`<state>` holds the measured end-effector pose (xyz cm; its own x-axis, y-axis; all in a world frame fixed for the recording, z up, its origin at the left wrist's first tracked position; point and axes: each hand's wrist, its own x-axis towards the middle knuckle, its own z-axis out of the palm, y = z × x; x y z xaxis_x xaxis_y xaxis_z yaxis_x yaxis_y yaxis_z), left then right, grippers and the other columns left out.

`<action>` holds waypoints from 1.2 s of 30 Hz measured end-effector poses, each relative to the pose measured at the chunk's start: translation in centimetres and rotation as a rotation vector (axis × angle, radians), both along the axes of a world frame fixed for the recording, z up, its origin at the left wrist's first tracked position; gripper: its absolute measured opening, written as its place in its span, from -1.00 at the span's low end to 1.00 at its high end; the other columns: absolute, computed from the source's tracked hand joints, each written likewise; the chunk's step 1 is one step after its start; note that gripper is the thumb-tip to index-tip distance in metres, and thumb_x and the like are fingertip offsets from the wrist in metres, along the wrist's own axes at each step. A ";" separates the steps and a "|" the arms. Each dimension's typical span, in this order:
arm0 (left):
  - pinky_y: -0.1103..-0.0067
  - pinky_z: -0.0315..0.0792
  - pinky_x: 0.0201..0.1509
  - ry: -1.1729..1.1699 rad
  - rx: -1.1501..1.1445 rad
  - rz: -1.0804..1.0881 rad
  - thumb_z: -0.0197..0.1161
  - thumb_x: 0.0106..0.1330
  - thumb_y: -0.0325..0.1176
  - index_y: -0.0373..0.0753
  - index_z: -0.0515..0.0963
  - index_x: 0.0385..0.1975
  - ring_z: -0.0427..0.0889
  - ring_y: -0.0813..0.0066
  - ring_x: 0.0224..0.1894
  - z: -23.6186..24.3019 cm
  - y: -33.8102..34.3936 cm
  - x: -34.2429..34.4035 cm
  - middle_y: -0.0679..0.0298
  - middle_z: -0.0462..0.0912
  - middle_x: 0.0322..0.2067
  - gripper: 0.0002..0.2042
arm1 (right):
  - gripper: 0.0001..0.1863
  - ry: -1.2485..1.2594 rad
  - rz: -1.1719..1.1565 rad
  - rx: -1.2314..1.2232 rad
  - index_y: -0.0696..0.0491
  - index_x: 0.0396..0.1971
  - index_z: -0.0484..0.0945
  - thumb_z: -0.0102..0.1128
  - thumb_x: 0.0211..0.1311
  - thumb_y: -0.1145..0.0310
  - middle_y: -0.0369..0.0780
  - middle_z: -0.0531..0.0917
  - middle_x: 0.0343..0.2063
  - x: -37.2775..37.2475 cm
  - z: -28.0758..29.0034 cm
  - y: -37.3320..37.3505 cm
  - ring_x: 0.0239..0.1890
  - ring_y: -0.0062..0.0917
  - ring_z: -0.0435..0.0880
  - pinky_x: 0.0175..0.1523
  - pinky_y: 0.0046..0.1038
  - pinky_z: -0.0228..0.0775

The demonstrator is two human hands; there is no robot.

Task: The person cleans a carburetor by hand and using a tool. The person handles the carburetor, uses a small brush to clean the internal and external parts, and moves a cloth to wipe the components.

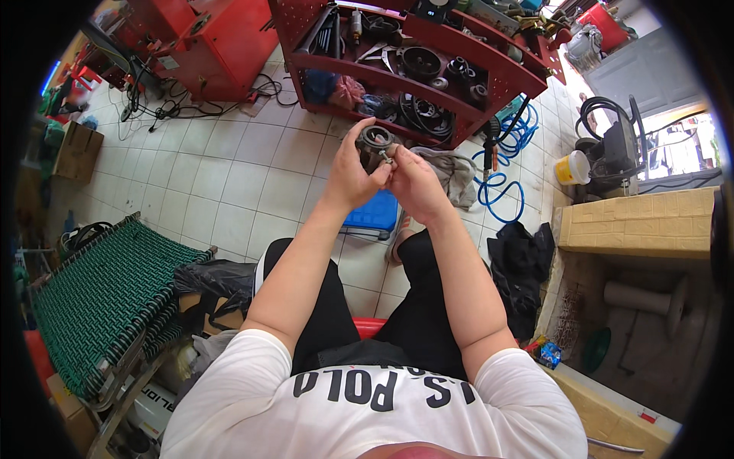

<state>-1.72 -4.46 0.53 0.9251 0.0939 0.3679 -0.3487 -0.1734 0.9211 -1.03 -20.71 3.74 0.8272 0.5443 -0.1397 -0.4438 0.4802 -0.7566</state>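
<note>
In front of me, above the tiles, my left hand [352, 172] is wrapped round a dark round metal part [376, 138] with a ring-shaped opening at its top. My right hand [417, 182] is closed at the part's right side, thumb and fingers pinching at a small shiny metal piece [387, 157] that looks like a bolt or fitting. Whether that piece is fixed to the part I cannot tell. My fingers hide much of the part's lower side. Below my hands a blue plastic case or stool [372, 213] sits on the floor.
A red tool cart [474, 107] with metal parts on its shelves stands ahead. A blue coiled hose [501, 191] and a grey rag [455, 176] lie to the right, near a black cloth [521, 260]. A green woven folding bed [115, 294] is at my left.
</note>
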 end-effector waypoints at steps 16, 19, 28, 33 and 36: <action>0.35 0.59 0.17 -0.327 0.257 0.055 0.41 0.07 -0.13 -0.35 0.40 0.37 0.72 0.13 0.02 0.6 1.8 0.6 0.04 0.68 -0.01 -0.20 | -0.68 0.052 -0.095 -0.325 0.10 -0.33 0.65 0.31 0.45 0.11 -0.36 0.52 -0.60 0.1 1.8 -1.3 -0.56 -0.59 0.51 -0.33 -0.42 0.51; 0.34 0.64 -0.01 -0.172 0.314 0.021 0.49 -0.09 -0.19 -0.18 0.44 0.36 0.72 0.13 -0.16 1.8 1.1 -0.1 0.10 0.67 0.00 -0.15 | -0.68 0.045 -0.091 -0.375 0.11 -0.39 0.66 0.35 0.40 0.14 -0.37 0.49 -0.64 0.1 1.8 -1.8 -0.60 -0.60 0.48 -0.38 -0.44 0.44; 0.30 0.63 -0.04 -0.019 0.422 0.006 0.53 -0.12 -0.20 -0.11 0.42 0.41 0.71 0.07 -0.14 2.1 0.3 -0.4 0.11 0.65 -0.05 -0.09 | -0.74 0.005 -0.119 -0.554 0.12 -0.46 0.64 0.38 0.33 0.26 -0.35 0.56 -0.63 0.2 1.5 -2.0 -0.59 -0.63 0.51 -0.44 -0.49 0.39; 0.22 0.60 0.11 0.046 0.414 -0.013 0.57 -0.09 -0.15 -0.13 0.39 0.44 0.68 -0.06 0.08 1.1 -0.2 -0.4 0.00 0.63 0.08 -0.06 | -0.82 -0.036 -0.207 -0.589 0.12 -0.40 0.60 0.40 0.24 0.35 -0.32 0.65 -0.57 0.0 0.9 -1.4 -0.57 -0.64 0.56 -0.44 -0.52 0.40; 0.20 0.58 0.17 0.077 0.395 -0.037 0.58 -0.05 -0.12 -0.15 0.38 0.44 0.65 -0.10 0.13 1.1 -0.5 -0.4 -0.04 0.62 0.11 -0.07 | -0.81 -0.032 -0.222 -0.610 0.12 -0.38 0.57 0.42 0.20 0.37 -0.32 0.65 -0.56 0.0 0.6 -1.6 -0.57 -0.65 0.55 -0.45 -0.54 0.38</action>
